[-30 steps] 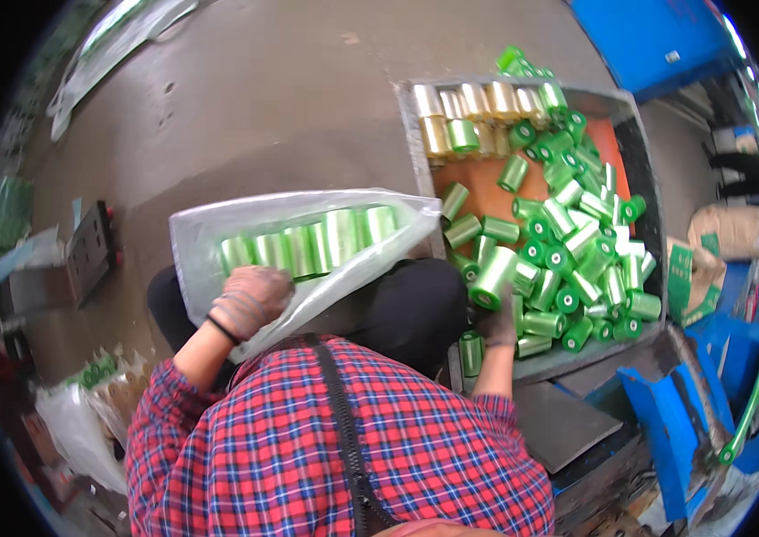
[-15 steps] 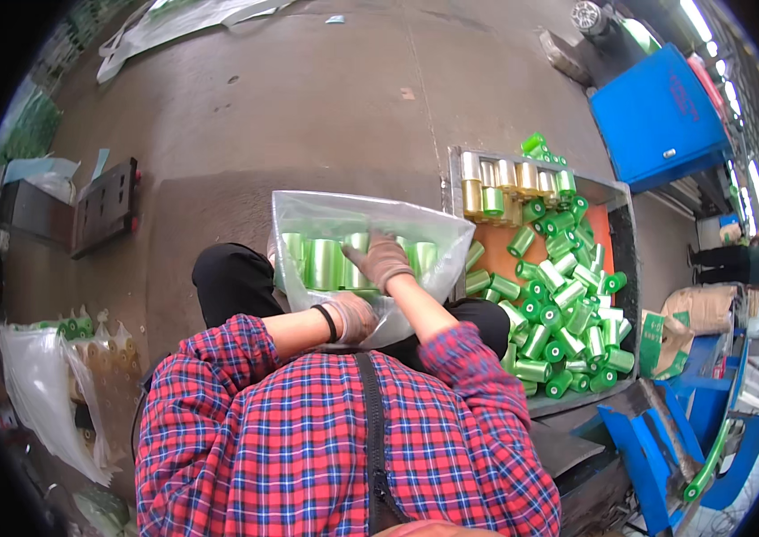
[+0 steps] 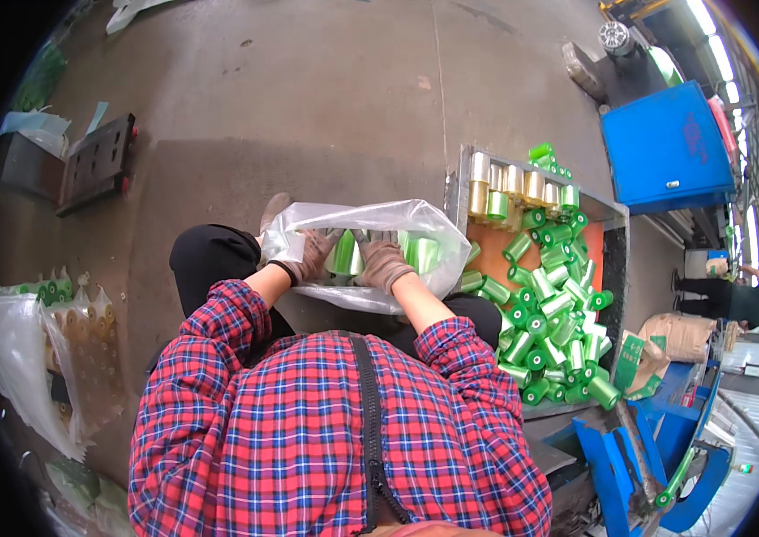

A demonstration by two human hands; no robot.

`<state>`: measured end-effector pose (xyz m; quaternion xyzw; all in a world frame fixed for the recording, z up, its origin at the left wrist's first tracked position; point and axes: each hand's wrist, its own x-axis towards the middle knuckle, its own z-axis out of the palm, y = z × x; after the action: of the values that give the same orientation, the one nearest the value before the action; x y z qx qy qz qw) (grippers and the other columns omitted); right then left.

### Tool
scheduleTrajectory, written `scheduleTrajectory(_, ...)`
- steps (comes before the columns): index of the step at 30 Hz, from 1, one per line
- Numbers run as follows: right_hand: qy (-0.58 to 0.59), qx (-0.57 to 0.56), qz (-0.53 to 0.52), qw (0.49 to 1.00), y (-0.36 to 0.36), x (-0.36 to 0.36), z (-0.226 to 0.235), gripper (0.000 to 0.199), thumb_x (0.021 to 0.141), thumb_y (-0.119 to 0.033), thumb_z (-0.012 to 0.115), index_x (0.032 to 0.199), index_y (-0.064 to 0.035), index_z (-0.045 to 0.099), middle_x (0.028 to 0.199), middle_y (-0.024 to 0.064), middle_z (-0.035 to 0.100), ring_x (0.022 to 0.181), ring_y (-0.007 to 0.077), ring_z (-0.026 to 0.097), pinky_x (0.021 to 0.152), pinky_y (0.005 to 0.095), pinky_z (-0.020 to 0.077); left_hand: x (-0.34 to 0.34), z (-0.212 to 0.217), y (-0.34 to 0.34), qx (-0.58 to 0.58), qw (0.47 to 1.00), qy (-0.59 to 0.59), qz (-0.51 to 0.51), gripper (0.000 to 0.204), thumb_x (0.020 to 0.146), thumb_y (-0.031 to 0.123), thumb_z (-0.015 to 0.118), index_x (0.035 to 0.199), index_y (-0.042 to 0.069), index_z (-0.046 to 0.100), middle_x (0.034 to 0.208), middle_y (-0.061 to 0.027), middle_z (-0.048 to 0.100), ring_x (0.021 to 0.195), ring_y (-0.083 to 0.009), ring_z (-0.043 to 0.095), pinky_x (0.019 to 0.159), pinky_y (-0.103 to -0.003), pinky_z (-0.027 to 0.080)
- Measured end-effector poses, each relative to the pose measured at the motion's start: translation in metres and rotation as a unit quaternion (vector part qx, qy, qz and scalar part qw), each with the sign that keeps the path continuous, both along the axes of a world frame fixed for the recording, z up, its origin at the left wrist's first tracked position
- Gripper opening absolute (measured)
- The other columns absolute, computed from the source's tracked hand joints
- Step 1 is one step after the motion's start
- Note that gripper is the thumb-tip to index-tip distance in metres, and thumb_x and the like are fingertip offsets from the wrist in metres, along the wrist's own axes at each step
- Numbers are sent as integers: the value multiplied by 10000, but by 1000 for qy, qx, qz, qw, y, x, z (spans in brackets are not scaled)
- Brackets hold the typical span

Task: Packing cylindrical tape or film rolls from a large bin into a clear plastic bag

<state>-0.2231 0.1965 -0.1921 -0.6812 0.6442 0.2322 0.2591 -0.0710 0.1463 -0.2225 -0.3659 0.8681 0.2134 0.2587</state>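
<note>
While the brown-gloved left hand [image 3: 312,254] and brown-gloved right hand [image 3: 384,260] reach inside the clear plastic bag [image 3: 388,215], shiny green cylindrical rolls [image 3: 343,254] lie in it, between and beside them. Both hands are spread, fingers extended over the rolls, closed around none. Right of the bag, a grey-walled, orange-floored tray [image 3: 615,259] holds loose green rolls [image 3: 551,329].

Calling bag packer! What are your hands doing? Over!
Left hand, right hand gloved, in clear plastic bag's mouth. Green film rolls between them. Nothing visibly in the way.
</note>
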Motion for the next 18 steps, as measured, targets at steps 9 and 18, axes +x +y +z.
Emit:
scheduleTrajectory(9,119,-46,102,987,28,-86,109,951,625,-378,688,1387,-128,177,1383,190,263,1304,312,215,1069,438,159,41,90,-19,-99,981,-37,-163,946,628,451,632,1336,-39,240,1379,-263,228,1322,-338,159,1085,-399,103)
scheduleTrajectory(18,243,-315,-73,914,72,-119,159,905,641,-524,661,1344,-100,280,1381,181,269,1244,291,324,1007,357,279,21,195,-21,-54,966,-95,-236,905,600,487,662,1261,-57,369,1298,-232,384,1258,-327,312,1042,-385,240)
